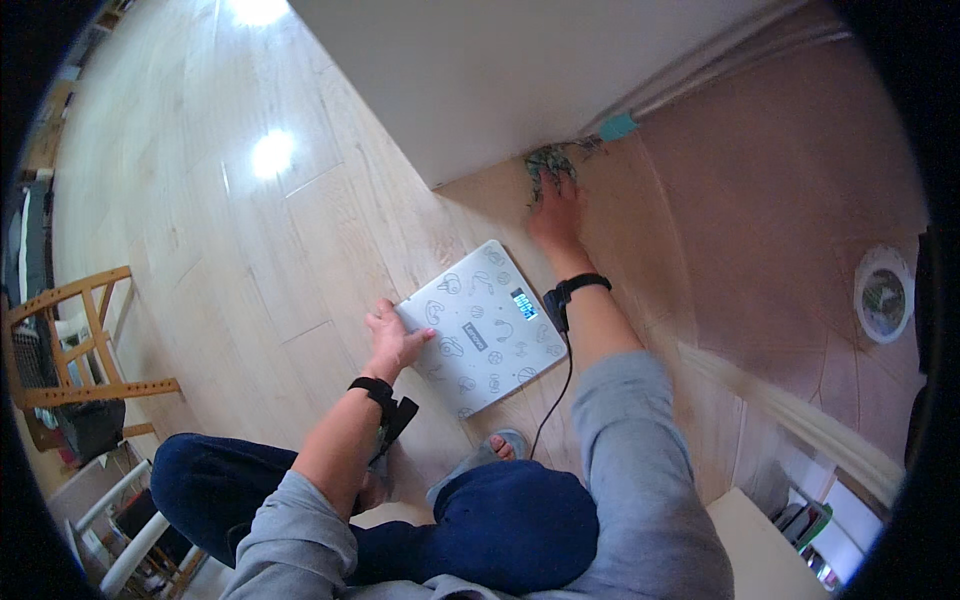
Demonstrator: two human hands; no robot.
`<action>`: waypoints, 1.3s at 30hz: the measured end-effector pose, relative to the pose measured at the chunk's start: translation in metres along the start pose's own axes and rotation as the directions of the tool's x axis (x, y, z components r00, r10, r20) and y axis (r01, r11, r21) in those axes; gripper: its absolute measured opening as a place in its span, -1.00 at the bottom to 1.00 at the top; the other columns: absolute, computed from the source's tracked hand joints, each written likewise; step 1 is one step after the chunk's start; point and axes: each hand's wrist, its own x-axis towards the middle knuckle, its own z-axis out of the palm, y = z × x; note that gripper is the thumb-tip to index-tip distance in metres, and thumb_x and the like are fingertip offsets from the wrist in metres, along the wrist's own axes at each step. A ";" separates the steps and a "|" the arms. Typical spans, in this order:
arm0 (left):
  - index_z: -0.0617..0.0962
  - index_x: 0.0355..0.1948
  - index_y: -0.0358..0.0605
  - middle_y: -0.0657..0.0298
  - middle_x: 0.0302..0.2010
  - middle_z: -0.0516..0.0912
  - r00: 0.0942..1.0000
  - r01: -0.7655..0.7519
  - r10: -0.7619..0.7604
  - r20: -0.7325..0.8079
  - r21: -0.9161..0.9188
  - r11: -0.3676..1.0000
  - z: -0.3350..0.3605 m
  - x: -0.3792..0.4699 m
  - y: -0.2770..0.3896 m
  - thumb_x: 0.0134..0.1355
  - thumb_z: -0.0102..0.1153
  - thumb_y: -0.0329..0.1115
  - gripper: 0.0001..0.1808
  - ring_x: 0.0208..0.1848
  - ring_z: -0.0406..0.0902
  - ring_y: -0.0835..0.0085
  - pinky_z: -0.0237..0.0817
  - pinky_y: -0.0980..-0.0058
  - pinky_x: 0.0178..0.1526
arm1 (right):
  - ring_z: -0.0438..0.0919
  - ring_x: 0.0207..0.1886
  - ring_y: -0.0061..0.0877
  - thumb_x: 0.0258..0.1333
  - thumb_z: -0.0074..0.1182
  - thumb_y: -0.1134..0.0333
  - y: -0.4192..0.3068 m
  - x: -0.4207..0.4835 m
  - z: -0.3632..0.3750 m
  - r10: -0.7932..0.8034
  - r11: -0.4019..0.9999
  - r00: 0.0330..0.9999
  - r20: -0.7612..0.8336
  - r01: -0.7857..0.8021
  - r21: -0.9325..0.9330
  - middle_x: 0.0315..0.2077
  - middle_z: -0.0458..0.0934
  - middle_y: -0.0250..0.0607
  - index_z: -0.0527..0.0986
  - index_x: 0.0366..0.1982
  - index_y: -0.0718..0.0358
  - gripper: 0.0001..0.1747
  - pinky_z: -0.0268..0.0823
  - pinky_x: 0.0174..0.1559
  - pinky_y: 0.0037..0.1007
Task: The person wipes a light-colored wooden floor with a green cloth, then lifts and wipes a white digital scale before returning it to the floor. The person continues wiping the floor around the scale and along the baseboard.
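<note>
My left hand [396,337] grips the left edge of a white bathroom scale [487,375], its thumb on top and fingers at the side. The scale bears sports drawings, a Lenovo mark and a lit display [523,304]. Beyond the scale, my right hand [556,210] reaches to the foot of a white panel [480,90], its fingertips on a crumpled green and dark patterned cloth or similar soft bundle [551,163]. Whether those fingers grip the bundle cannot be told. A teal piece [619,127] lies just right of it, against the panel's base.
Around the scale spreads a pale wood floor [262,247]. A wooden rack [97,330] stands at left, above white tubing [135,555]. At right are a brownish translucent sheet or panel [765,195] and a round white container [885,295]. A cable [553,412] runs from my right wristband.
</note>
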 end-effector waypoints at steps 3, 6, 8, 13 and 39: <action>0.21 0.30 -0.22 -0.24 0.28 0.26 0.999 -0.041 0.040 -0.035 -0.047 0.998 0.003 -0.005 -0.006 -0.07 0.76 -0.12 0.10 0.29 0.44 -0.25 0.38 0.06 0.35 | 0.34 0.38 0.04 0.27 0.09 0.40 -0.041 -0.009 0.005 -0.025 0.997 0.986 0.167 0.012 0.080 0.36 0.41 0.06 0.46 0.41 0.05 -0.35 0.16 0.41 0.13; 0.28 0.27 -0.29 -0.28 0.28 0.37 0.997 0.072 -0.073 -0.041 -0.018 0.997 0.003 -0.017 -0.020 -0.15 0.79 -0.12 0.11 0.31 0.43 -0.22 0.34 0.02 0.39 | 0.32 0.45 -0.02 0.35 0.03 0.39 -0.094 -0.020 0.007 -0.233 0.962 0.920 0.314 0.172 0.211 0.38 0.40 0.03 0.49 0.39 0.04 -0.42 0.12 0.47 0.10; 0.37 0.23 -0.33 -0.29 0.29 0.46 0.983 0.178 -0.181 -0.027 -0.097 0.979 0.003 -0.031 -0.032 -0.20 0.81 -0.11 0.08 0.39 0.39 -0.16 0.30 0.03 0.41 | 0.32 0.47 -0.06 0.40 0.00 0.37 -0.110 -0.027 0.003 -0.349 0.919 0.861 0.370 0.238 0.314 0.39 0.40 0.01 0.52 0.36 0.05 -0.47 0.12 0.50 0.05; 0.37 0.18 -0.31 -0.21 0.11 0.61 0.970 0.207 -0.217 -0.108 -0.098 0.973 -0.009 -0.055 -0.077 -0.15 0.80 -0.23 -0.01 0.18 0.59 -0.12 0.47 0.03 0.22 | 0.34 0.46 -0.12 0.48 -0.08 0.27 -0.037 -0.025 -0.023 0.065 0.960 0.893 0.446 -0.178 0.215 0.43 0.38 -0.06 0.48 0.38 -0.01 -0.50 0.23 0.45 -0.04; 0.30 0.14 -0.32 -0.18 0.13 0.55 0.975 0.195 -0.193 -0.110 0.009 0.981 -0.029 -0.038 -0.100 -0.04 0.74 -0.36 -0.10 0.15 0.58 0.01 0.51 0.06 0.17 | 0.50 0.24 0.05 0.38 0.00 0.35 0.117 0.012 -0.051 0.152 0.937 0.988 0.040 -0.132 -0.323 0.19 0.47 0.17 0.44 0.37 0.26 -0.44 0.46 0.19 -0.01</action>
